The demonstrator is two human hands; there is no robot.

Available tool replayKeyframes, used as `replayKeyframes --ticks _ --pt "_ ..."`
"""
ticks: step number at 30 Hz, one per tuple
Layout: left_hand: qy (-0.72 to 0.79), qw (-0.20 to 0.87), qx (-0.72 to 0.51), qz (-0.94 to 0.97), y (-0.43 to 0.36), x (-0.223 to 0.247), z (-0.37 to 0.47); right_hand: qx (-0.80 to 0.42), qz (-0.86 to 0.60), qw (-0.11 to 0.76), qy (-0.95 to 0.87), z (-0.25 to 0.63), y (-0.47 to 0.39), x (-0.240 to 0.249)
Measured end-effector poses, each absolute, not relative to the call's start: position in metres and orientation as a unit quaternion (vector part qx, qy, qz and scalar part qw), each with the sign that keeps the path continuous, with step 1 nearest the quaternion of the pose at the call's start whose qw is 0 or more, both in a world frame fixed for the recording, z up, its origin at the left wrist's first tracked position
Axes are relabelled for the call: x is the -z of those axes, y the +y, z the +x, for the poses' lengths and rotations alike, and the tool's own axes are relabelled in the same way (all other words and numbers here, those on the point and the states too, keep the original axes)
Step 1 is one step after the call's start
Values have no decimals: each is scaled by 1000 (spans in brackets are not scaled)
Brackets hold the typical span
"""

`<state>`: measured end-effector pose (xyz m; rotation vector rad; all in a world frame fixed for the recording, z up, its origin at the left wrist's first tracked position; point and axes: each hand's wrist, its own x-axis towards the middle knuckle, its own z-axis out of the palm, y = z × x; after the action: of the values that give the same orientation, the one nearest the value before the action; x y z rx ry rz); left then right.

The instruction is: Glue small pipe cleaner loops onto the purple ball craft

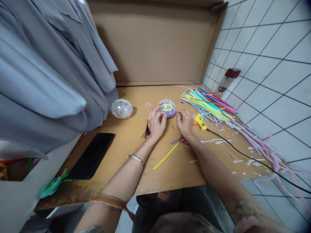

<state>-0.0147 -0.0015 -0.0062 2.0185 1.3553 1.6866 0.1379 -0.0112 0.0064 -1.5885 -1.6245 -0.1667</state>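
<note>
A purple round ornament [171, 114] with a yellow fuzzy-stem ring [167, 107] on its upper face sits between my hands. My left hand [156, 123] is curled at the ornament's left and near side, its fingers closed against it. Just right of the ornament, my right hand [185, 122] is closed in a pinch; whatever its fingertips hold is too small to make out. A dark tassel [146, 131] lies beside my left hand. Red-handled scissors [181, 140] lie partly under my right wrist, and a yellow fuzzy stem [165, 156] stretches out nearer to me.
A yellow glue gun [200, 123] with a black cord lies at the right, before a heap of coloured fuzzy stems [209, 103]. A clear ball [121, 108] and a black phone [91, 156] are on the left. Cardboard [160, 42] stands behind; grey cloth [55, 71] hangs left.
</note>
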Motion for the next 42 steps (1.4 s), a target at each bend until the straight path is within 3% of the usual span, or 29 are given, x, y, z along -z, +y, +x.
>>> replayKeyframes --ticks 9,18,25,33,42 --pt "512 150 -625 570 14 14 -31 66 -641 428 -634 144 -9 -3" --pt "490 168 -559 648 1 13 -29 64 -647 416 -636 148 -6 -3" --pt "477 197 -581 629 -2 9 -30 64 -645 421 -635 147 -7 -4" --pt "472 155 -626 601 5 9 -30 26 -614 452 -646 147 -4 -3" --pt "495 367 -604 505 49 18 -35 -65 -581 482 -653 133 18 -1"
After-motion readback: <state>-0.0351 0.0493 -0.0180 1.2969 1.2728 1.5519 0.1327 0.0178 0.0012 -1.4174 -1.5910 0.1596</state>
